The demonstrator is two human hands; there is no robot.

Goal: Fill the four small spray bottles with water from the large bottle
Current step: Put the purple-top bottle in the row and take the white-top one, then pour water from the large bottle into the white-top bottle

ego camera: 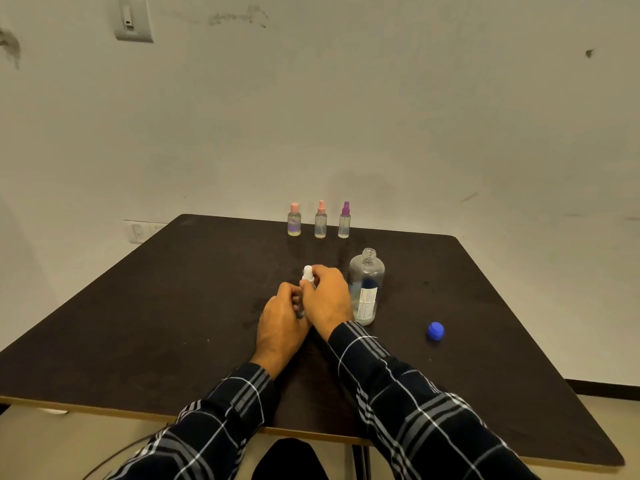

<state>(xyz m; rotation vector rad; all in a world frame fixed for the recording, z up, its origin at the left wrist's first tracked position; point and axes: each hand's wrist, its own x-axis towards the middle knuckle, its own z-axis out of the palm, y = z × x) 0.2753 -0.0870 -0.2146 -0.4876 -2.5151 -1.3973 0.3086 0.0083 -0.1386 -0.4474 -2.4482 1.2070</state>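
Note:
A small spray bottle with a white spray top (308,274) stands mid-table between my two hands. My left hand (282,320) grips its body, which is mostly hidden by the fingers. My right hand (327,297) pinches the white top. Just right of my right hand stands the large clear bottle (366,285), uncapped, with a little water at the bottom. Its blue cap (435,331) lies on the table to the right. Three small spray bottles stand in a row at the far edge: a pink-capped one (294,220), a pink-topped one (320,220) and a purple-topped one (344,220).
The dark table (173,306) stands against a pale wall. Its near edge is close to my body, and its right edge slants away at the right.

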